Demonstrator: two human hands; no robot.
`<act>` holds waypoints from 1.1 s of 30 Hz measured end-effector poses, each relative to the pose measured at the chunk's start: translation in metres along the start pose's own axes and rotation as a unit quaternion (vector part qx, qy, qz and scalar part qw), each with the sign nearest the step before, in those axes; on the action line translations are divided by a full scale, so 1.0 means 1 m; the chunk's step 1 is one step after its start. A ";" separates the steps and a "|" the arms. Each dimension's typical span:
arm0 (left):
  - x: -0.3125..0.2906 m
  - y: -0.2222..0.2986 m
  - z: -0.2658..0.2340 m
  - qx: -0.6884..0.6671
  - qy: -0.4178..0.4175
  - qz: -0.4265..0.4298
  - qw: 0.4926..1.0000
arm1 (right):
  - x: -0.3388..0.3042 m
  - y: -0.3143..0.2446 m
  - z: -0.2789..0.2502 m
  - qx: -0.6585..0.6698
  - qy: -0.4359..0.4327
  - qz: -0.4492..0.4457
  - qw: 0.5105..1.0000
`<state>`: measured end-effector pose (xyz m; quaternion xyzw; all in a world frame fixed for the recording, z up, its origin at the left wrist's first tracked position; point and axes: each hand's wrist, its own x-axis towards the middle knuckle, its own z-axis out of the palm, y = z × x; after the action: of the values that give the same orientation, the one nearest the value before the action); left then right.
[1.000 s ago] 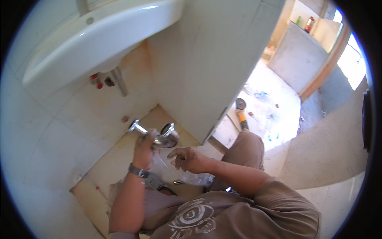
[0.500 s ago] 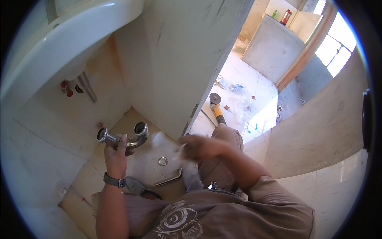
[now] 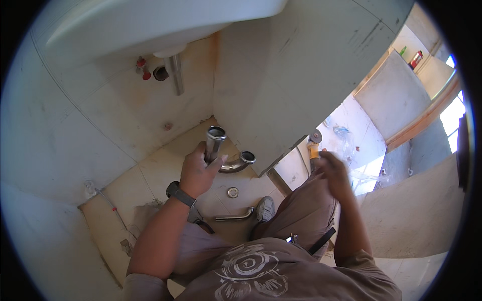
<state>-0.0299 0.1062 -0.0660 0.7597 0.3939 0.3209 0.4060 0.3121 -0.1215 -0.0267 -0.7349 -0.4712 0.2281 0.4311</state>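
Note:
My left hand (image 3: 200, 170) is closed around one leg of a chrome U-bend trap pipe (image 3: 232, 165), its two ringed openings facing up. Off to the right, above my knee, my right hand (image 3: 335, 173) has its fingers apart and somewhat blurred, with nothing visible in them. Beyond that hand is a streak of clear plastic wrap (image 3: 370, 176), apart from it. On the floor below the trap pipe lie a chrome ring (image 3: 232, 192) and a bent chrome pipe (image 3: 235, 216). A chrome tailpiece (image 3: 174, 75) hangs beneath the white washbasin (image 3: 165, 30).
Beside the tailpiece are a red-handled valve (image 3: 144, 70) and a dark wall drain opening (image 3: 160, 73). A partition wall (image 3: 291, 75) stands at centre right. Past its edge lies a yellow angle grinder (image 3: 314, 146). A thin hose (image 3: 114, 206) runs along the left floor.
My view has turned, so the basin shows more fully. My right hand has moved rightward and away from the clear plastic it held. My left hand still grips the trap pipe, now turned.

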 end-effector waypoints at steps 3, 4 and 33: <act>0.003 0.004 0.005 0.038 -0.020 0.063 0.997 | 0.019 -0.058 0.097 -0.089 -0.188 0.020 0.978; 0.003 0.006 0.008 0.050 -0.035 0.063 0.996 | 0.027 -0.066 0.120 -0.107 -0.218 0.003 0.970; 0.005 -0.006 -0.012 -0.163 -0.066 -0.117 0.977 | 0.041 -0.075 0.195 0.196 -0.437 0.274 0.834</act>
<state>-0.0388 0.1168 -0.0647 0.6514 0.3947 0.2802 0.5843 0.1488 0.0107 -0.0626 -0.5578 -0.3352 0.7221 0.2348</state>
